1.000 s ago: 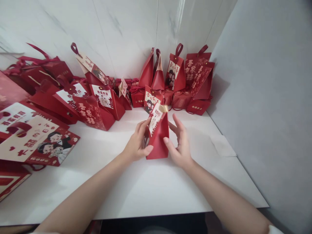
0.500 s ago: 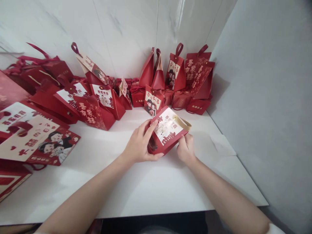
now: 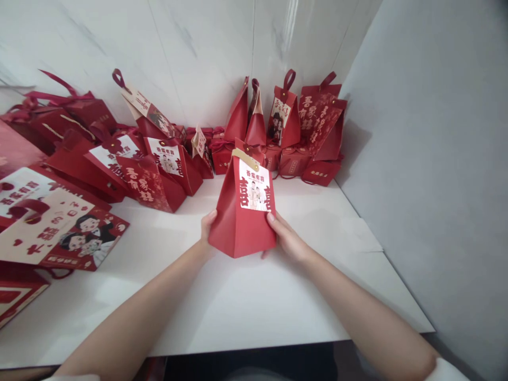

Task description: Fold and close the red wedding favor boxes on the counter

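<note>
A red gift box (image 3: 256,231) with a tapered top is held upright between my two hands, in the middle of the view. Its front carries a white panel with a printed couple and red characters, and a gold ribbon loop (image 3: 245,159) lies at its top. My left hand (image 3: 207,226) grips the box's lower left side, most of its fingers hidden behind. On the right side, my right hand (image 3: 286,237) holds it with the thumb on the front edge. Just behind the box, a smaller red box (image 3: 254,152) is mostly covered.
Several red gift boxes stand along the back wall, such as a ribbon-topped one (image 3: 291,124). More crowd the left, including a cream and red box (image 3: 67,233) lying near the front. A grey wall (image 3: 436,159) bounds the white table (image 3: 254,312) on the right.
The box has turned from lying tilted to standing upright, its front now facing me. Both hands have shifted to its two sides, the left one moving off the printed front.
</note>
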`<act>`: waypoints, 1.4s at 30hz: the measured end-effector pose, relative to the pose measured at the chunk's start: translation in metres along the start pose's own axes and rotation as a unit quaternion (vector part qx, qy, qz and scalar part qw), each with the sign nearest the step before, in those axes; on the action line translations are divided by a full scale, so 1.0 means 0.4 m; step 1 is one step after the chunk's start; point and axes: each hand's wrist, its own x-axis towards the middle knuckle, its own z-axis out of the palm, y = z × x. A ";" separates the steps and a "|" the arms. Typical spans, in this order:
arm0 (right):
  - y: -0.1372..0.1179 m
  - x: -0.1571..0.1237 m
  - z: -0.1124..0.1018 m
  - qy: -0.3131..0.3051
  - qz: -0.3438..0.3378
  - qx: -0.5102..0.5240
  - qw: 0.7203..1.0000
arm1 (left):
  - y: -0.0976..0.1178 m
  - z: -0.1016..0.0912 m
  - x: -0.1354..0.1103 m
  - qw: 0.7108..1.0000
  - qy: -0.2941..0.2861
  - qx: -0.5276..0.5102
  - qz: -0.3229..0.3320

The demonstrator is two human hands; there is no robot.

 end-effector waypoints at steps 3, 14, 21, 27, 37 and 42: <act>0.008 0.007 -0.004 0.085 -0.049 0.002 0.995 | -0.006 -0.010 0.018 0.993 -0.017 -0.092 -0.067; 0.010 0.028 -0.022 0.183 -0.076 -0.004 0.980 | -0.039 -0.016 0.018 0.998 -0.008 0.052 -0.036; 0.001 0.030 -0.020 0.192 -0.060 -0.003 0.979 | -0.036 -0.021 0.020 0.996 -0.008 0.087 -0.024; 0.008 0.032 -0.025 0.191 -0.063 -0.004 0.979 | -0.039 -0.020 0.024 0.998 -0.001 0.060 -0.029; 0.022 0.031 -0.031 0.169 -0.080 -0.002 0.982 | -0.048 -0.018 0.025 0.998 0.024 -0.013 -0.050; 0.033 0.021 -0.020 0.145 -0.142 -0.151 0.967 | -0.032 -0.006 0.019 0.995 0.093 0.006 0.028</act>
